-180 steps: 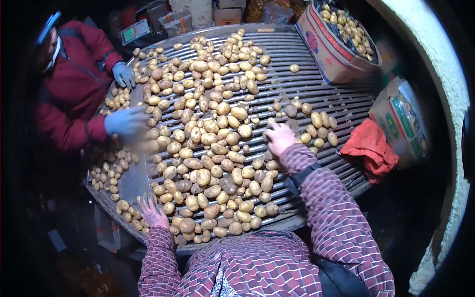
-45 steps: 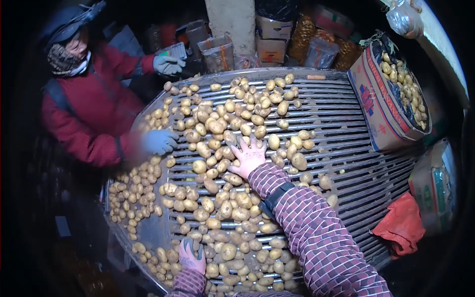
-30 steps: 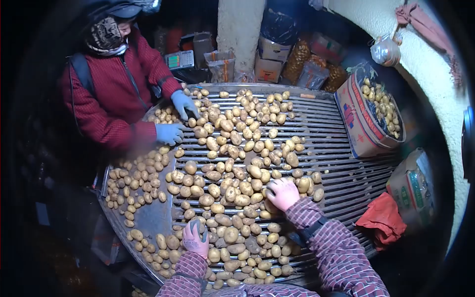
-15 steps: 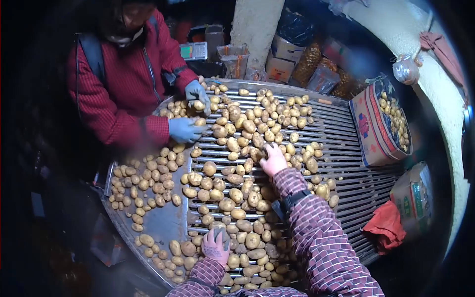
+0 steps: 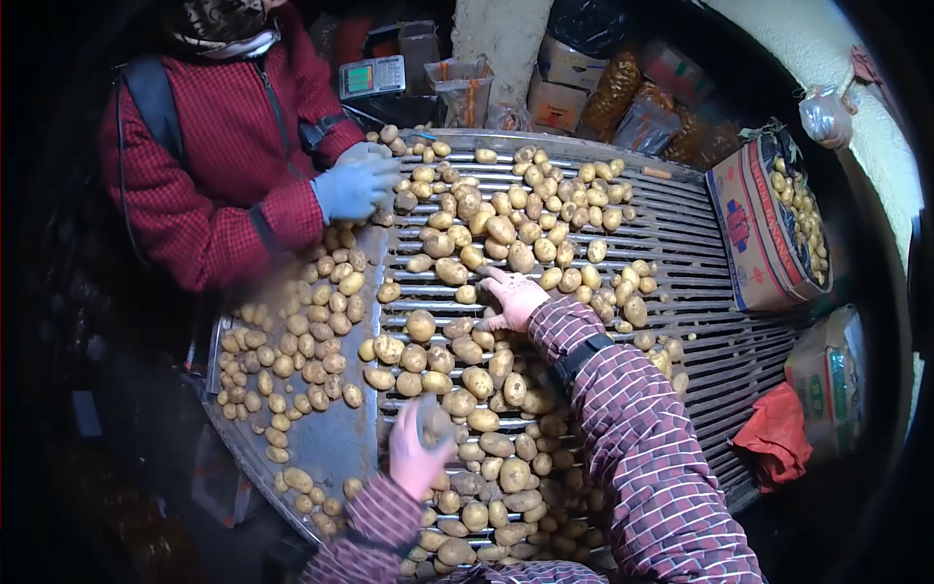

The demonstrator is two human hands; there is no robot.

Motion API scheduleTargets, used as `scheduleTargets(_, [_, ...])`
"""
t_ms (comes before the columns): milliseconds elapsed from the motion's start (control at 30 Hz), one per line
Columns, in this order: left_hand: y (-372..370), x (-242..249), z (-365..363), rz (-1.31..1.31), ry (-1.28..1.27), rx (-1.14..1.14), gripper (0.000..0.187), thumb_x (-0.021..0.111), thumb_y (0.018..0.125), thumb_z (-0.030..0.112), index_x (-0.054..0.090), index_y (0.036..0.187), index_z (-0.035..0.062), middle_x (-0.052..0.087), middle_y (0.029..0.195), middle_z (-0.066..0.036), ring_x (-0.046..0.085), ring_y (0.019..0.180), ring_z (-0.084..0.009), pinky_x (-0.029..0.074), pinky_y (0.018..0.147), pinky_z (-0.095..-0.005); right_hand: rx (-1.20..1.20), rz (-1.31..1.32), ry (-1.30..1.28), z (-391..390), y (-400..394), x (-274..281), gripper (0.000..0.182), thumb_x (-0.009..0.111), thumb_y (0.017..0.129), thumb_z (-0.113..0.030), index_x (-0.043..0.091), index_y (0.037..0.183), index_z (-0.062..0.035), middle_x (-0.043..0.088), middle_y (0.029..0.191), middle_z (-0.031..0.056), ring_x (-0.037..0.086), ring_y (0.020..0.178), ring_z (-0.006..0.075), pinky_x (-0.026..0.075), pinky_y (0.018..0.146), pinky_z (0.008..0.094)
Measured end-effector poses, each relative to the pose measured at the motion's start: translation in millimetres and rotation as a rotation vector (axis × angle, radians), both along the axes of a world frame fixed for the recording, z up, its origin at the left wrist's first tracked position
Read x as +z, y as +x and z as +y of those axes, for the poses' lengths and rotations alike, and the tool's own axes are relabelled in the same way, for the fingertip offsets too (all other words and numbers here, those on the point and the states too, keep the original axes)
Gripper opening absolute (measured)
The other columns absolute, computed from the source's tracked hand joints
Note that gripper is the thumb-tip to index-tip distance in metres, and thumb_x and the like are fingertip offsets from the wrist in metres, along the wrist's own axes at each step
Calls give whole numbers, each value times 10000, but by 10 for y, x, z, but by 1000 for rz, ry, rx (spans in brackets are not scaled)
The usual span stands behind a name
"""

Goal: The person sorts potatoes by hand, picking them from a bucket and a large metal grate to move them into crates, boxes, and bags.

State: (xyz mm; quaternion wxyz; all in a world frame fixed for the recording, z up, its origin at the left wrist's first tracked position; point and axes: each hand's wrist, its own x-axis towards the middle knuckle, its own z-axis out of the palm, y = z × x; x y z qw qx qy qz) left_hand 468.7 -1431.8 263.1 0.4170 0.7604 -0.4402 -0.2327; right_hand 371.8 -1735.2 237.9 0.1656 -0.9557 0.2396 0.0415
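Slatted sorting table (image 5: pixel 681 243), dim storeroom; left hand (image 5: pixel 418 453) gripping potato (image 5: pixel 434 425), right hand (image 5: pixel 516 295) open.

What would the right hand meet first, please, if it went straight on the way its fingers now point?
The right hand points up and left across the slatted table. Its fingertips seem almost at a potato; likely that comes first, though depth is unclear.

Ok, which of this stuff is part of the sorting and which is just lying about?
In use:
- potatoes
- slatted sorting table
- left hand, closed on a potato
- right hand, open over the pile
- co-worker's blue-gloved hands
- box of potatoes

Lying about:
- red cloth
- scale
- cartons
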Motion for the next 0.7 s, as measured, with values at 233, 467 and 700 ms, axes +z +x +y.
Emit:
scheduleTargets(233, [631,-519,-1551,-21,187,-152,561,767,677,257,587,1164,46,570,1213,-185,554,1121,-325,453,946,-388,-32,398,148,-5,77,272,1014,888,516,-421,420,1393,-220,435,1323,209,430,1243,404,404,1012,461])
scheduleTargets(467, [531,-482,-1887,-73,477,-533,616,749,639,319,594,1179,68,642,1095,-180,618,1007,-306,482,890,-371,-42,243,121,222,-72,139,760,828,577,-244,529,1274,-210,466,1308,164,511,1172,371,459,950,435])
scheduleTargets(700, [402,-583,-1697,482,348,-521,655,778,573,106,577,1192,38,635,1117,-104,586,1024,-216,474,901,-332,-261,-11,373,539,-399,33,788,762,586,-343,508,1284,-81,549,1222,207,540,1133,357,440,976,403])
